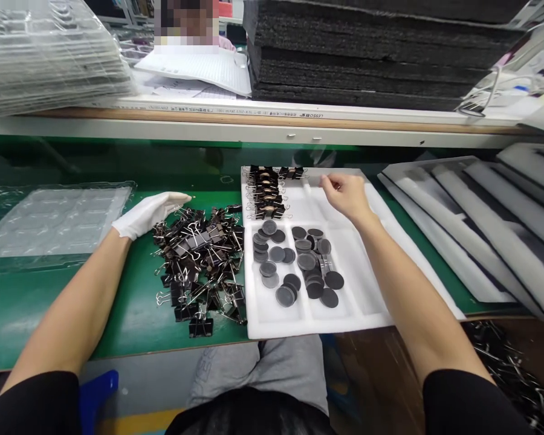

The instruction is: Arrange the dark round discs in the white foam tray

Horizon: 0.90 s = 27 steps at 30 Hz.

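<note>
My left hand (149, 212), in a white glove, lies at the upper left edge of a heap of black binder clips (199, 241). Its fingers are stretched out and the fingertips show bare. My right hand (344, 192) is bare and hovers above the far part of a white foam tray (344, 323). Its fingers are curled closed, and whatever they may hold is hidden. In the tray's far left compartment stands a row of binder clips (266, 196), clamped on round pieces. One more clip group (292, 173) sits just right of them. Loose dark round discs (306, 261) fill the near compartments.
Clear plastic trays (58, 217) lie at the left on the green table (131, 326). Grey-white foam sheets (471, 223) lean at the right. Above, a shelf bears stacked black foam (372, 57) and plastic trays (49, 54). More clips (512, 368) lie low at the right. A person sits beyond.
</note>
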Each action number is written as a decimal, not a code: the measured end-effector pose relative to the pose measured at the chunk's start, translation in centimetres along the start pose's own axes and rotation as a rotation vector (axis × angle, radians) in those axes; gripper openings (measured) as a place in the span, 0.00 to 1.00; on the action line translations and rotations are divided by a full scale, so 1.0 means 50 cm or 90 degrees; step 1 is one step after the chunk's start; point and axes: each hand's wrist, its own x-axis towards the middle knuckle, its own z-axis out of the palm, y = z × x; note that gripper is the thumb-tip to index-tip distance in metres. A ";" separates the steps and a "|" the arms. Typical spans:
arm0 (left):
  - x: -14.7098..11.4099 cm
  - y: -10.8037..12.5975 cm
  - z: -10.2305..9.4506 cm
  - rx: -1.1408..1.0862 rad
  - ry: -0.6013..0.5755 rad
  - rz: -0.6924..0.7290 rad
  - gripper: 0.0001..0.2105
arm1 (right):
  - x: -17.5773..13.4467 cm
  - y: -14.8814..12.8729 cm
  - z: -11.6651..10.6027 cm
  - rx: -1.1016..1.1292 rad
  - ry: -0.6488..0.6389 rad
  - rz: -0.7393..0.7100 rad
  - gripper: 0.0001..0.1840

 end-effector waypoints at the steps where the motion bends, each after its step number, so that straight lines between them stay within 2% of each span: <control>1: -0.002 -0.001 -0.001 0.001 0.000 0.003 0.27 | 0.003 0.026 0.007 -0.002 -0.012 0.057 0.26; 3: -0.006 0.003 0.000 0.017 -0.011 0.009 0.27 | -0.004 0.062 0.024 -0.002 -0.047 0.116 0.22; 5: -0.012 0.013 0.003 0.059 -0.038 0.021 0.27 | -0.022 0.076 0.041 -0.002 -0.085 0.126 0.18; 11: -0.036 0.056 0.022 0.164 -0.090 0.009 0.27 | -0.045 0.061 0.049 -0.024 -0.160 0.109 0.17; 15: -0.038 0.048 0.034 0.137 -0.117 -0.002 0.26 | -0.042 0.057 0.045 -0.038 -0.169 0.123 0.14; 17: -0.028 0.030 0.036 0.058 -0.097 -0.001 0.27 | -0.044 0.058 0.045 -0.040 -0.171 0.130 0.14; 20: -0.004 0.004 0.037 -0.083 -0.018 -0.007 0.29 | -0.048 0.058 0.044 -0.066 -0.181 0.165 0.16; 23: 0.016 -0.006 0.043 -0.126 0.052 -0.019 0.30 | -0.050 0.055 0.041 -0.111 -0.207 0.202 0.17; 25: 0.022 0.001 0.052 -0.098 0.043 -0.032 0.31 | -0.049 0.051 0.039 -0.118 -0.221 0.204 0.17; 27: 0.022 0.015 0.063 -0.037 -0.011 -0.047 0.31 | -0.048 0.047 0.038 -0.115 -0.231 0.204 0.17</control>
